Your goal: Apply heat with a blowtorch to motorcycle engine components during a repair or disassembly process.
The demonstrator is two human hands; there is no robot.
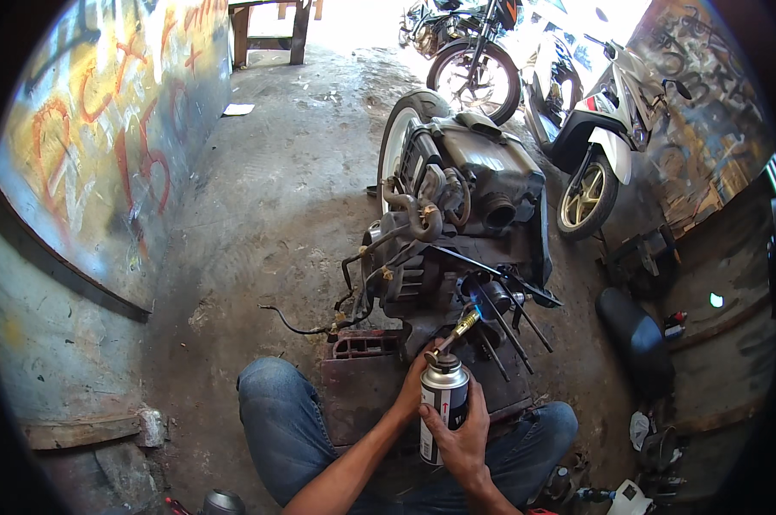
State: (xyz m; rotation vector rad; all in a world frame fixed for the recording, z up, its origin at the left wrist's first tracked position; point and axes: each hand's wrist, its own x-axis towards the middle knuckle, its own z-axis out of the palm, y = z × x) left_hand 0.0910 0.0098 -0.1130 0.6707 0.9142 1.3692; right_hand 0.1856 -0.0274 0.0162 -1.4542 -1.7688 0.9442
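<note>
My right hand (463, 436) is wrapped around the black-and-white gas canister (432, 421) of a blowtorch, which stands nearly upright between my knees. At the torch head, my left hand (415, 382) closes around the far left side; its fingertips are partly hidden behind the canister. The brass torch nozzle (465, 324) slants up to the right, and a blue flame (477, 307) comes from its tip. That flame meets the open end of the motorcycle engine (413, 279), beside a round metal part (494, 297) that looks like a piston. Several long studs (510, 333) stick out around it.
An air-filter box (486, 159) and a wheel (396, 142) sit behind the engine. A loose cable (298, 330) trails left across the concrete floor. Further back stand a white scooter (606, 129) and a dark motorcycle (475, 73). A black seat (632, 339) lies at right.
</note>
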